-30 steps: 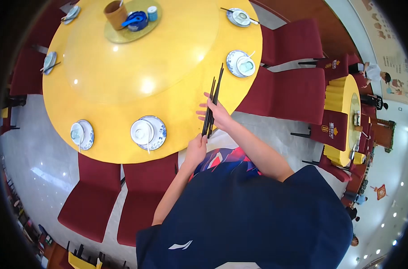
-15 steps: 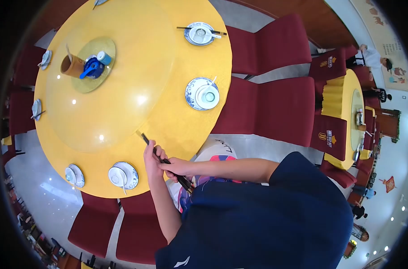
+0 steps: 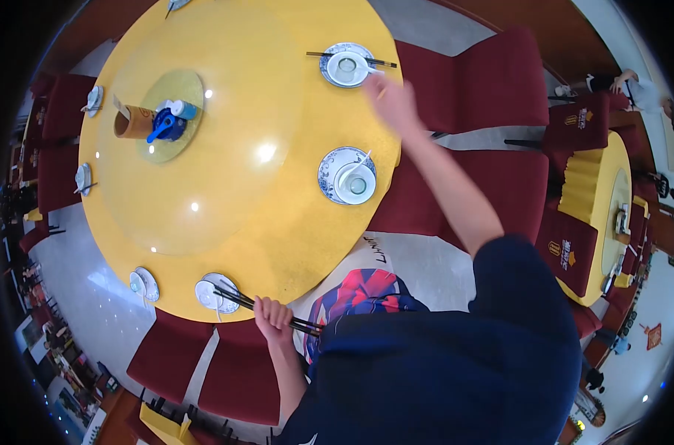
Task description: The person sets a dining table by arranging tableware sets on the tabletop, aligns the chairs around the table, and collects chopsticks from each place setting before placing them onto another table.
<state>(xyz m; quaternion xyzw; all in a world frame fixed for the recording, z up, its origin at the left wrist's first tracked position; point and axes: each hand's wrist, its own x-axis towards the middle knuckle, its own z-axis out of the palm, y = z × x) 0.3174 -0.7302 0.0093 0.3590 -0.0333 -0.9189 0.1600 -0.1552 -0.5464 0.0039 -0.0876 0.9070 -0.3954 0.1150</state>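
My left hand [image 3: 274, 320] is closed around a bundle of dark chopsticks [image 3: 304, 325] low in the head view. Their far ends reach over a small bowl and plate [image 3: 226, 285] at the table's near edge. My right hand [image 3: 392, 107] is stretched out to the upper right, smeared by motion, so its fingers cannot be made out. It is beside a blue-patterned plate [image 3: 332, 76] that bears a white bowl [image 3: 347, 67], a white spoon and a pair of chopsticks [image 3: 318, 53]. Nearer me, another patterned plate [image 3: 329, 178] holds a bowl [image 3: 357, 184] and a spoon.
The round table [image 3: 278, 259] wears a yellow cloth and a large glass turntable. On it stand a brown cylindrical holder [image 3: 133, 122] and a blue pot [image 3: 170, 124]. Dark red chairs [image 3: 463, 189] surround the table. A second yellow table [image 3: 585, 193] and people are at the right.
My hands have come apart. The right has moved up and right toward the far plate; the left has dropped lower with the chopsticks. The view has shifted slightly.
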